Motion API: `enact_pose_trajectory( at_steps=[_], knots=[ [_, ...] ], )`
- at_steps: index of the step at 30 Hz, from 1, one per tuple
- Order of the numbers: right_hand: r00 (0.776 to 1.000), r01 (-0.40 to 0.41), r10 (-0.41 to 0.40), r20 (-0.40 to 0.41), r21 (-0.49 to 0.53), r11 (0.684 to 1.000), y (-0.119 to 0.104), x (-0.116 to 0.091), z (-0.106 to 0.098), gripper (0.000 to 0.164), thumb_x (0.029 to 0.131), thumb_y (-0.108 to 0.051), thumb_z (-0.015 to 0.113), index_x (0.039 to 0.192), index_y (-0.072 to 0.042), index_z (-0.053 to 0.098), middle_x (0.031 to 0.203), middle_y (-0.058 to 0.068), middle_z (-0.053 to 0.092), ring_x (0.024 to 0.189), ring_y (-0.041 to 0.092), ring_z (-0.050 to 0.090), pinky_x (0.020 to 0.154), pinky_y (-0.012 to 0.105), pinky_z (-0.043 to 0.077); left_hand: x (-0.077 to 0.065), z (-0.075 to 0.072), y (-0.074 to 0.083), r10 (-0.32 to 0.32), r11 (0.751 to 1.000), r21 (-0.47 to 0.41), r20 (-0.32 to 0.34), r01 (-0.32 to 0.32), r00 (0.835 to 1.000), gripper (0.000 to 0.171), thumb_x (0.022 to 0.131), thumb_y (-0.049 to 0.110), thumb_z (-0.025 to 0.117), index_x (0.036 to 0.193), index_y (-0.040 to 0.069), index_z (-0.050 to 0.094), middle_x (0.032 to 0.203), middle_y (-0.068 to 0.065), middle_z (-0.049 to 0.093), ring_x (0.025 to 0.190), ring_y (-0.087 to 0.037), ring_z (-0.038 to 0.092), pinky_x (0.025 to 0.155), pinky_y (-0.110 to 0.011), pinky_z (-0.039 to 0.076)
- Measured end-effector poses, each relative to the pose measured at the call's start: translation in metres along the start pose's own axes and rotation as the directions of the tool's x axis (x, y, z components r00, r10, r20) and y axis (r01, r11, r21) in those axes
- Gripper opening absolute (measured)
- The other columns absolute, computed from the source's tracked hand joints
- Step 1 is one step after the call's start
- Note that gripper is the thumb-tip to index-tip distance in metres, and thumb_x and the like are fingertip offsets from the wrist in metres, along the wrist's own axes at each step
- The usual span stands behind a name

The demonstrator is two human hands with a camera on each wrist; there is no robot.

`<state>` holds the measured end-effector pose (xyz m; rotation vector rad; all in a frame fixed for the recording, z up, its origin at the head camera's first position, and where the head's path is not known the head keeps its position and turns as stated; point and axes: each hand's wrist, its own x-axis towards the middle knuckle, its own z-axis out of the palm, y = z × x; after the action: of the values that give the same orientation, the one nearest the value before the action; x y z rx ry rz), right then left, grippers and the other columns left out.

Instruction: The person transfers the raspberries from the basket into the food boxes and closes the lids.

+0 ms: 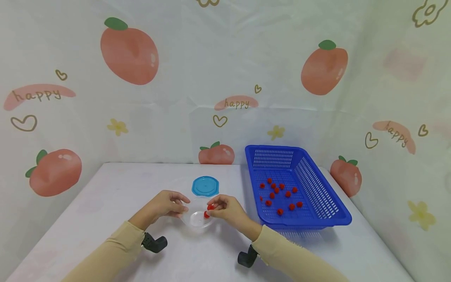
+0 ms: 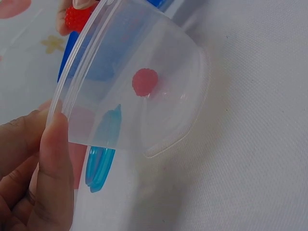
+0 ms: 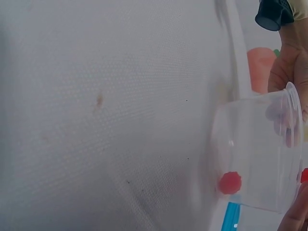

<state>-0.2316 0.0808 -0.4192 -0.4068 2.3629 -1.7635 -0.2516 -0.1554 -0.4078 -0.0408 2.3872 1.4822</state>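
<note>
A clear plastic tub [image 1: 198, 223] stands on the table between my hands. My left hand [image 1: 168, 204] pinches its rim between thumb and fingers on the left side. One red raspberry [image 2: 145, 82] lies inside, seen through the clear wall in both wrist views. At the right side of the rim, my right hand [image 1: 228, 208] holds another raspberry [image 1: 210, 207] between thumb and fingers. Only a small part of the right hand shows in the right wrist view. Just behind the tub lies a blue lid [image 1: 205, 186], flat on the table.
To the right, a blue slotted plastic basket [image 1: 322, 192] holds several more raspberries [image 1: 280, 212] scattered over its bottom. The white table [image 1: 116, 188] meets a fruit-printed cloth backdrop [image 1: 169, 129] behind and at the sides.
</note>
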Motion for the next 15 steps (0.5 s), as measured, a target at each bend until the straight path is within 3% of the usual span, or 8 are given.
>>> enact_pose_trajectory(
  at_steps=[15],
  knots=[
    [1.0,-0.016,0.016,-0.008,-0.006,1.0,0.0023,0.0023,0.0011,0.024,0.08,-0.005,0.077,0.102,-0.001,0.069,0.084,0.003,0.064,0.073,0.011,0.056,0.065,0.018,0.052,0.0036,-0.0017,-0.003,0.018,1.0,-0.012,0.021,-0.017,1.0,0.032,0.08,0.009,0.078,0.109,-0.001,0.068,0.083,-0.009,0.06,0.066,-0.016,0.062,0.066,-0.028,0.058]
  ],
)
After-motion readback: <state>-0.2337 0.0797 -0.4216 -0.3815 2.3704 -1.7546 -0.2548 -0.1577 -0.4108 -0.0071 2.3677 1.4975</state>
